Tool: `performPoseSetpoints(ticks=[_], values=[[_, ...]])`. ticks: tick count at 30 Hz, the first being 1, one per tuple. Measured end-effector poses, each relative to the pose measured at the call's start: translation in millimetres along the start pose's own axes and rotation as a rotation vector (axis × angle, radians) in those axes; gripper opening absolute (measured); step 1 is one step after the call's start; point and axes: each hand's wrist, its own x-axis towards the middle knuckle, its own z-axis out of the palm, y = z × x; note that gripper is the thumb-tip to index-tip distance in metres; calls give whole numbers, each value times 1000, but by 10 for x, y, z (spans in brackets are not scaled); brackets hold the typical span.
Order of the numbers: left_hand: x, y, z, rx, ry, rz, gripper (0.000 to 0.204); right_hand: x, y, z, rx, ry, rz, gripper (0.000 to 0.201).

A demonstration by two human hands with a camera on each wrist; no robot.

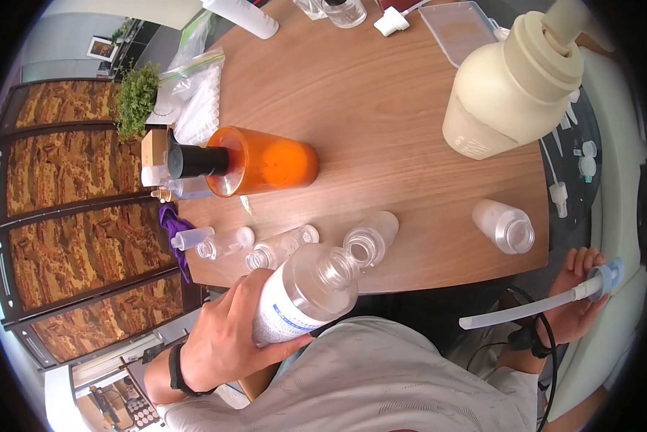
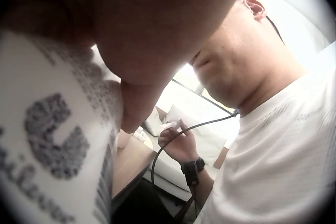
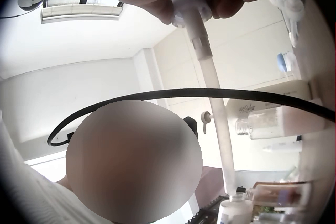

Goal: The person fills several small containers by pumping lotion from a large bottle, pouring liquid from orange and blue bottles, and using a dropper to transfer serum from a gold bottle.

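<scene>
My left hand [image 1: 230, 335] grips a large clear bottle [image 1: 316, 284] with a white label, tilted at the table's front edge. Its open neck overlaps the edge of a small uncapped clear bottle [image 1: 377, 234]. In the left wrist view, the printed label [image 2: 58, 134] fills the left side beside the blurred hand [image 2: 152, 24]. Off to the right, away from the table, my right hand [image 1: 579, 291] holds a pump head [image 1: 606, 279] by its collar. A long translucent dip tube [image 1: 518, 312] extends from it. The right wrist view shows the tube [image 3: 215, 98] hanging from the fingers.
Left of the small bottle lie several clear bottles [image 1: 284, 245]. An orange pump bottle [image 1: 269, 162] lies behind them in this view. A large cream pump bottle [image 1: 511, 93] and a small pinkish-white bottle [image 1: 500, 225] are at the right. A black cable [image 1: 550, 360] runs by the right wrist.
</scene>
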Motion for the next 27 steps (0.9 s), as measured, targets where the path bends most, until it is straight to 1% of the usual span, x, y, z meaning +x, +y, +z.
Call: performPoseSetpoints(ticks=[5, 11, 14, 20, 23, 26, 27], values=[[-8, 22, -10, 1, -3, -15, 87, -2, -7, -36, -95, 17, 13, 58], [-12, 72, -62, 26, -20, -43, 85, -5, 10, -24, -95, 36, 4, 58], [-11, 90, -92, 42, -28, -47, 84, 3, -7, -34, -19, 0, 14, 58], [-2, 112, -140, 65, -51, -54, 84, -17, 23, -43, -64, 45, 13, 59], [1, 129, -176, 82, -70, -64, 85, -16, 13, -56, -104, 11, 21, 59], [9, 136, -192, 87, -76, -65, 85, -11, 20, -30, -33, 31, 13, 57], [13, 146, -199, 87, -77, -68, 85, -9, 17, -39, -51, 22, 16, 58]])
